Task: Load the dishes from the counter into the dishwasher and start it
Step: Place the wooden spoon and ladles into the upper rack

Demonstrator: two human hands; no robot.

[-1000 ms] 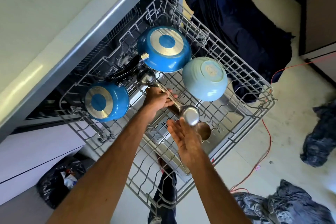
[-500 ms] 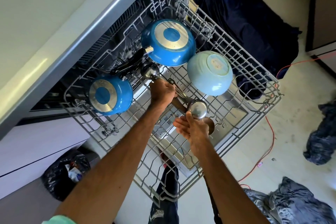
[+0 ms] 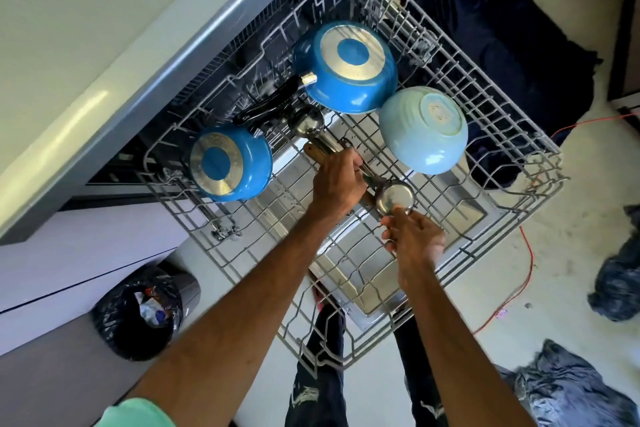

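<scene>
We reach both bare arms down over the pulled-out wire rack (image 3: 491,135), forearms running up from the bottom of the view. Our left hand (image 3: 337,180) is curled into a fist, knuckles up, clamped around a bundle of long utensil handles (image 3: 329,146). Among them we see a shiny steel shaft and a brown wooden one; beyond that we cannot tell how many pieces are in the bundle. One steel ladle (image 3: 306,121) points its rounded, polished bowl toward the dishwasher opening, just beside a black pan handle (image 3: 266,107). A second steel ladle bowl (image 3: 394,198) sits at the other end of the bundle, smooth and mirror-like. Our right hand (image 3: 414,239) hovers just below it, fingers loosely bent and spread, fingertips touching or nearly touching its rim; we cannot tell whether they actually pinch it.

The rack is grey coated wire in a grid with upright tines. In it, upside down, rest a large blue pan (image 3: 349,66) with a round brushed-metal base ring, a smaller blue pot (image 3: 230,163) of the same make, and a pale blue-green bowl (image 3: 424,128), glossy and round, near the large pan. Below the rack lies the stainless inner face of the open dishwasher door (image 3: 349,253). A pale counter (image 3: 69,45) with a grey edge runs along the left.
</scene>
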